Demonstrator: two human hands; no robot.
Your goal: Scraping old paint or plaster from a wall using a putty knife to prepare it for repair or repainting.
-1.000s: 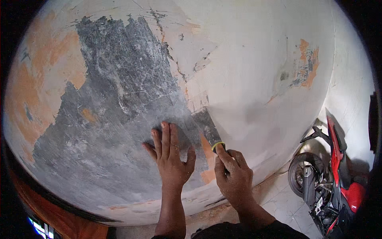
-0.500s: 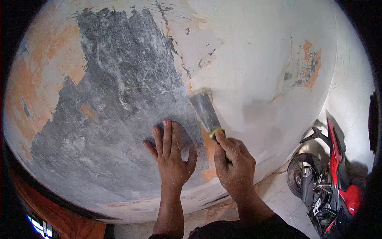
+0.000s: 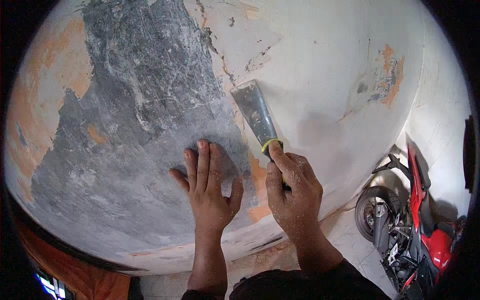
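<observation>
My right hand (image 3: 295,187) is closed round the black and yellow handle of a putty knife (image 3: 255,111). Its broad metal blade lies against the wall (image 3: 310,65), with the tip by the lower end of a ragged crack in the pale paint. My left hand (image 3: 209,187) rests with fingers spread on the bare grey patch (image 3: 145,100), just left of the knife. Along the right edge of that patch, below the blade, runs a strip of exposed orange paint (image 3: 258,181). Specks of pale dust cover both hands.
A red and black motorcycle (image 3: 415,220) stands on the tiled floor (image 3: 352,245) at the right. Orange cloth (image 3: 75,270) hangs at the lower left. More peeled orange and grey spots (image 3: 390,80) mark the wall at the right, and flaked orange areas (image 3: 50,65) at the left.
The putty knife and my right hand have moved up the wall, and the blade has gone from blurred to sharp. The whole view has shifted slightly; my left hand stays spread on the grey patch.
</observation>
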